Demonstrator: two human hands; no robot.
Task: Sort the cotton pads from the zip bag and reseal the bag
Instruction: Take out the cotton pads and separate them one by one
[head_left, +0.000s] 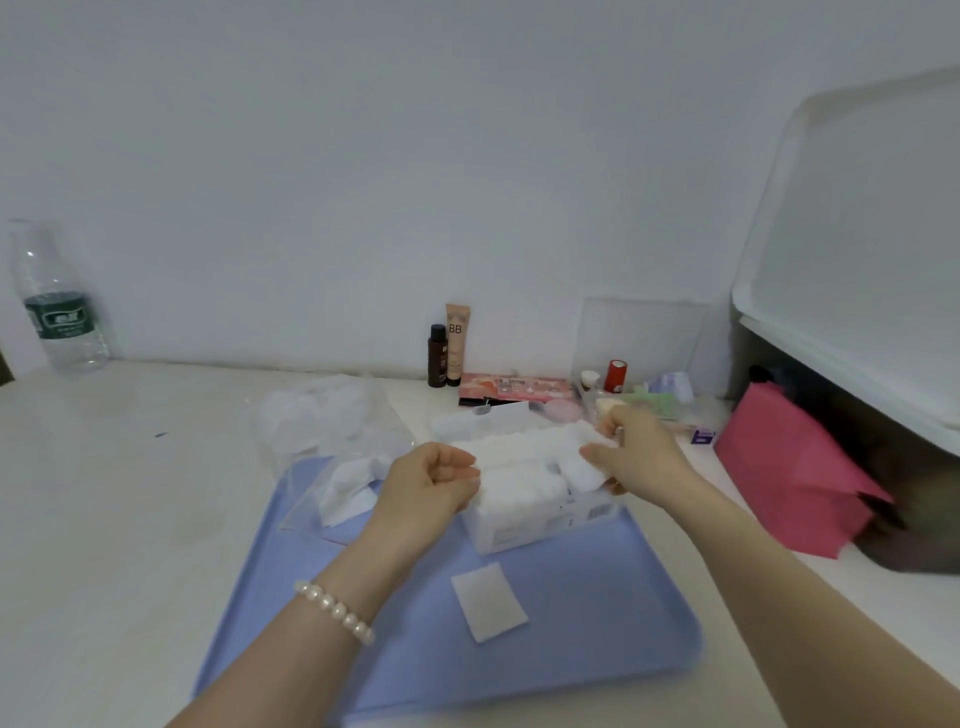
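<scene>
A blue tray (597, 613) lies before the person, and on it, toward 12 o'clock, stands a white box (540, 522) packed with rows of cotton pads (524, 457). The left hand (434, 480) hovers at the box's 9 o'clock end, fingers curled loosely inward with thumb near fingertips; whether it pinches a pad cannot be told. The right hand (631, 449), at the 3 o'clock end, is nearly closed, fingertips nipping a tuft of cotton at the row's edge, probably to tuck it level with the rest. Working from both ends likely keeps the soft stack from spilling.

The zip bag (332, 470), clear and crumpled, lies at 10 o'clock across the tray's far left corner, mouth apparently open, with pads still inside, so resealing remains ahead. One square pad (489, 603) rests alone on the tray at 6 o'clock from the box, perhaps set apart. A water bottle (57, 306) stands well apart at the wall.
</scene>
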